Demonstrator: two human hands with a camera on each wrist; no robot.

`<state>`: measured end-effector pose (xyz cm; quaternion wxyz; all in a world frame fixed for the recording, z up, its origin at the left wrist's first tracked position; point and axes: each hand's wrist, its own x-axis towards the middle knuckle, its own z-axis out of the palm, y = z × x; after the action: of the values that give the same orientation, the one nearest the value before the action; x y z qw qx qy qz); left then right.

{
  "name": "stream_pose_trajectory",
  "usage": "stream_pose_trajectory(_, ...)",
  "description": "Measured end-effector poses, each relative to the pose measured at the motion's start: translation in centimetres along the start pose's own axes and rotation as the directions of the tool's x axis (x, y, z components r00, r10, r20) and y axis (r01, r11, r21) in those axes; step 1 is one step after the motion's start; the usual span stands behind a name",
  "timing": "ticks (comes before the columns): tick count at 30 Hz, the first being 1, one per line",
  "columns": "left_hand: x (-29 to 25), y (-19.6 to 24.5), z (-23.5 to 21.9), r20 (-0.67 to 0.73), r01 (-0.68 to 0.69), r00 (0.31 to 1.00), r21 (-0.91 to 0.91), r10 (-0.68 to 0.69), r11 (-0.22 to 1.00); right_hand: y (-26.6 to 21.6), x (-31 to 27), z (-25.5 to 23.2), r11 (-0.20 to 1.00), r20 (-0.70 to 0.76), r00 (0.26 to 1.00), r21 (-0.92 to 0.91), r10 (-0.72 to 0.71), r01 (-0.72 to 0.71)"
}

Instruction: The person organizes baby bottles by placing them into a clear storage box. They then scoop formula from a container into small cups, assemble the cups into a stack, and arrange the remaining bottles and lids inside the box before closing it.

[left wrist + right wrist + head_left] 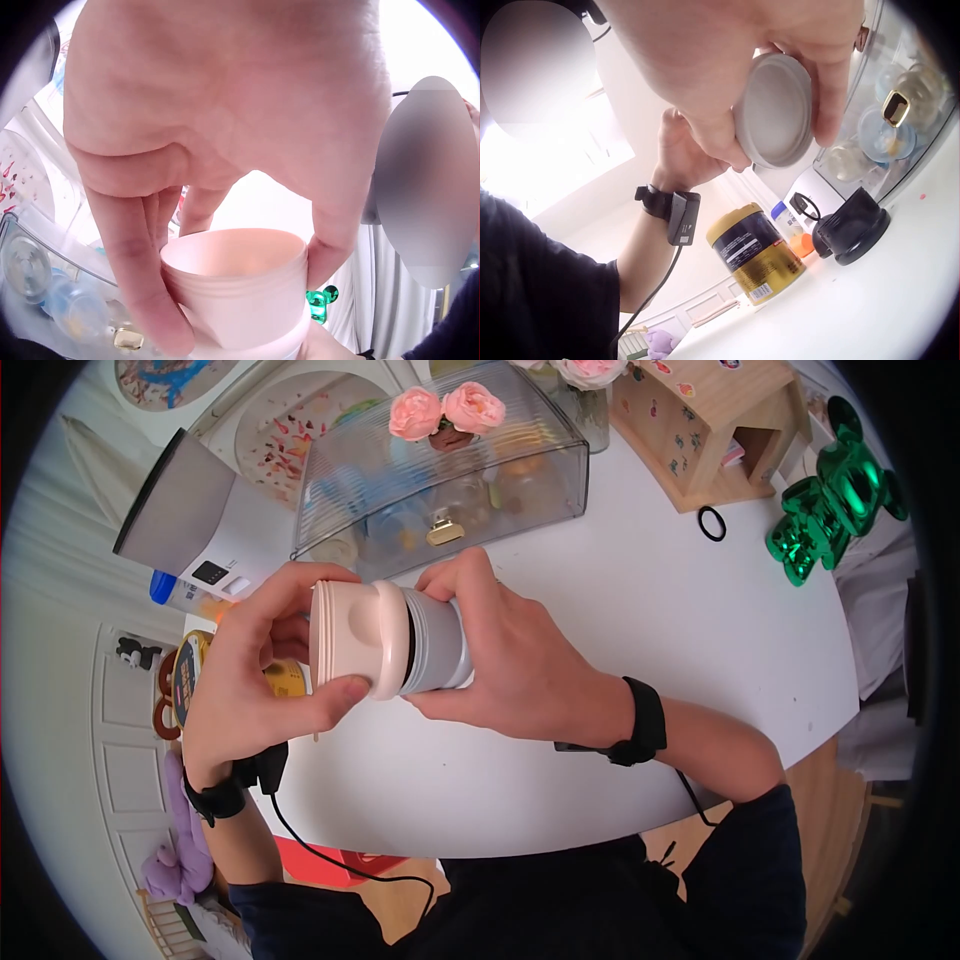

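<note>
My left hand (232, 695) grips a pale pink cup section (342, 645) with a thick rounded collar, thumb below and fingers above. Its end away from the right hand is hollow, as the left wrist view shows. My right hand (535, 670) holds a light grey cup section (433, 645), fingers and thumb on opposite sides. The two parts lie sideways, end to end, above the white table, a thin dark band between them. In the right wrist view the round grey base (776, 112) faces the camera.
A clear storage box (400, 555) with a gold latch stands behind the hands. To the left are a gold can (757, 255), a black cap-like piece (855, 229) and a grey-and-white appliance (190, 510). A wooden house (690, 440), black ring (712, 523) and shiny green figure (830, 500) occupy the right.
</note>
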<state>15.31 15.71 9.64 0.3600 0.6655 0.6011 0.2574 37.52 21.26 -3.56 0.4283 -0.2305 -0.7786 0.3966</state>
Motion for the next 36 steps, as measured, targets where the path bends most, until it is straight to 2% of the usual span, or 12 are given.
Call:
stream_pose_trajectory(4,0.1,0.0,-0.1,-0.007,-0.005,1.0,0.038,0.005,0.999,0.1,0.1,0.0,0.998,-0.013,0.998,-0.028,-0.055,0.055)
stream_pose_trajectory(7,-0.1,0.6,0.0,-0.008,0.035,0.999,0.067,-0.035,0.997,-0.2,0.1,-0.1,0.998,-0.006,0.998,-0.036,-0.056,0.056)
stream_pose_trajectory(13,-0.2,0.5,0.3,-0.022,-0.011,1.0,0.076,0.013,0.997,-0.4,0.0,-0.3,0.997,0.011,1.0,-0.069,-0.029,0.03)
stream_pose_trajectory(16,-0.4,0.6,0.4,-0.028,-0.012,1.0,0.066,0.013,0.998,-0.1,0.2,-0.1,0.982,-0.035,0.985,-0.092,-0.168,0.165)
stream_pose_trajectory(22,-0.7,0.6,0.4,-0.048,0.008,0.999,0.044,-0.006,0.999,-0.5,0.2,-0.1,0.986,-0.014,0.988,-0.066,-0.152,0.151)
stream_pose_trajectory(28,-0.6,0.6,0.7,-0.095,0.066,0.993,-0.069,-0.072,0.995,-1.4,0.2,-0.4,0.99,-0.035,0.994,-0.099,-0.108,0.104)
stream_pose_trajectory(36,-0.4,0.1,1.2,-0.11,0.086,0.989,-0.142,-0.102,0.986,-1.4,-0.1,-0.2,0.959,-0.091,0.973,-0.211,-0.214,0.191)
